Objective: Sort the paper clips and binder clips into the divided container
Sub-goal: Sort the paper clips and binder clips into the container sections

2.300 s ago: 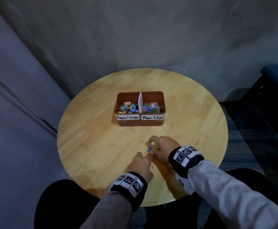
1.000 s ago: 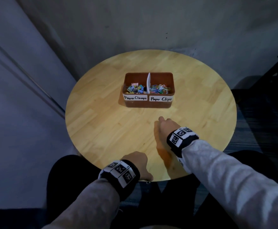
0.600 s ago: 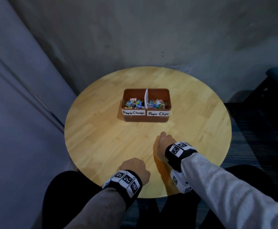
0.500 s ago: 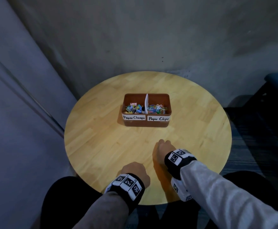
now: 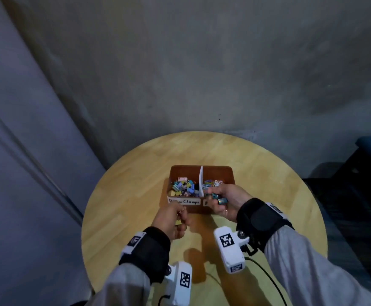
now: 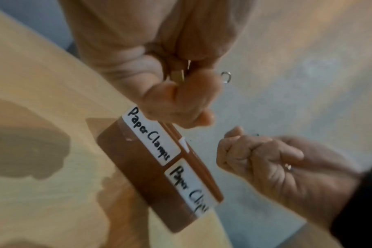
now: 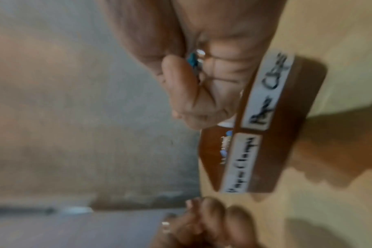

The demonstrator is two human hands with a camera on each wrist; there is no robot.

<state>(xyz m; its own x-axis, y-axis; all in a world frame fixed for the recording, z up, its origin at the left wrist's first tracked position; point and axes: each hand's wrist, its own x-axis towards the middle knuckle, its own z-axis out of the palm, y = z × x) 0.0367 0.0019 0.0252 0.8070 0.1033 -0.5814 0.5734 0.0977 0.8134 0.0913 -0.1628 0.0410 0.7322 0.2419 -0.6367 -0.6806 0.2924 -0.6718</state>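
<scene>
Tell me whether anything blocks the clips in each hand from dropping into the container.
Nothing visible does. The right hand grips a teal clip at the container's near rim; the left hand holds a yellow clip just short of it. Both compartments are open-topped.

Pale wood-grain bench [image 5: 136,195] with a smooth satin finish, brown smooth plastic-looking container [image 5: 215,171] with white paper labels [image 6: 153,135], rough matt concrete-ish wall [image 5: 202,62] behind.

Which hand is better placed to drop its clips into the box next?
Right, probably: the right hand, holding a blue binder clip, is already at the container rim; the left hand sits short of it.
</scene>
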